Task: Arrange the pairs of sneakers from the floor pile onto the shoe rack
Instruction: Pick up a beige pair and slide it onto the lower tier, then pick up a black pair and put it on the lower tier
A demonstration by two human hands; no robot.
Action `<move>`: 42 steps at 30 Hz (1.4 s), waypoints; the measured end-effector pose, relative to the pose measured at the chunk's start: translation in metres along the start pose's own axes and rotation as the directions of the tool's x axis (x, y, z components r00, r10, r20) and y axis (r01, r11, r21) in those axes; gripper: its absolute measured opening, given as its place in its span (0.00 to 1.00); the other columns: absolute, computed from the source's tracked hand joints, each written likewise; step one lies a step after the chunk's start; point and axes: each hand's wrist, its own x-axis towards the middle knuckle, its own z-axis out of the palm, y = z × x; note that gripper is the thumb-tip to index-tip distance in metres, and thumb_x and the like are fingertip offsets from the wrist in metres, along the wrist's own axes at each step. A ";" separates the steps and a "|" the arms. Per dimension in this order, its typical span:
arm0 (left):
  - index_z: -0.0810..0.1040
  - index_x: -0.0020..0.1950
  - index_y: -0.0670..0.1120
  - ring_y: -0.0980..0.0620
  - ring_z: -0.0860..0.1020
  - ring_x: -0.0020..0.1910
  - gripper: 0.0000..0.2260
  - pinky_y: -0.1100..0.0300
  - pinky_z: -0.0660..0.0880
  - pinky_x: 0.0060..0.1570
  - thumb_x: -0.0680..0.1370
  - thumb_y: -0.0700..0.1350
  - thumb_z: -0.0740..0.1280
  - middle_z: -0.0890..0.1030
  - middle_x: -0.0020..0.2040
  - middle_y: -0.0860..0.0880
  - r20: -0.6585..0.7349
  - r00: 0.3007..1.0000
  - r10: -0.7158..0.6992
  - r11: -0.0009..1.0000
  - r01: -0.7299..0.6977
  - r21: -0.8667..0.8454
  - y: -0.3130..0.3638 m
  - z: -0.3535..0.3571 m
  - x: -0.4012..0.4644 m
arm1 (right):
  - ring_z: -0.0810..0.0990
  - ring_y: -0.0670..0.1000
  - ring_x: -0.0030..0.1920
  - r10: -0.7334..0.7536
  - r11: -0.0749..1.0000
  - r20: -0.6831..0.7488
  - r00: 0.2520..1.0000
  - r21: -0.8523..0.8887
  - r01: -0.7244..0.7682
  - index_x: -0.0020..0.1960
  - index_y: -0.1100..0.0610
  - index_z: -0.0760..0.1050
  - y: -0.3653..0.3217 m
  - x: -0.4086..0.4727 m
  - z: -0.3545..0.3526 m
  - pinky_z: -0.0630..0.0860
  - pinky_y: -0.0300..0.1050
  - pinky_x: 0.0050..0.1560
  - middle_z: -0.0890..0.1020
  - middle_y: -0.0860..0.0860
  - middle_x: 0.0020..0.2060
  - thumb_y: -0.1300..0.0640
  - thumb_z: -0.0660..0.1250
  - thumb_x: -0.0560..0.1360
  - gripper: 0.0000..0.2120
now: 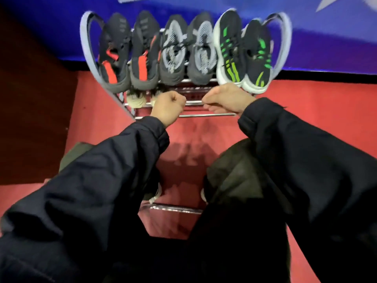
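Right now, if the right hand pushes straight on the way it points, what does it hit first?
The right hand points up-frame toward the rack's top tier. Most likely it first meets the white heel of the green-striped sneaker just above its knuckles. Depth is unclear: it may already be touching, or pass beneath onto the shoe rack bars.

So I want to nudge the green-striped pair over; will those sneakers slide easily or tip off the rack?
The green-striped pair looks light, with knit uppers, so it would probably flex where gripped. Its thick white soles rest on thin metal bars of the rack, so it may catch rather than slide smoothly. The right shoe sits near the rack's end loop, which should stop it tipping off.
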 end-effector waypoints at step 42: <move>0.80 0.57 0.43 0.50 0.81 0.47 0.08 0.54 0.76 0.49 0.82 0.45 0.66 0.83 0.51 0.40 0.780 0.572 -0.255 0.911 -0.128 0.392 -0.010 0.336 0.012 | 0.80 0.55 0.39 0.921 0.045 -0.142 0.364 0.964 0.261 0.60 0.57 0.69 0.460 -0.054 -0.057 0.80 0.45 0.33 0.80 0.59 0.49 0.60 0.69 0.78 0.13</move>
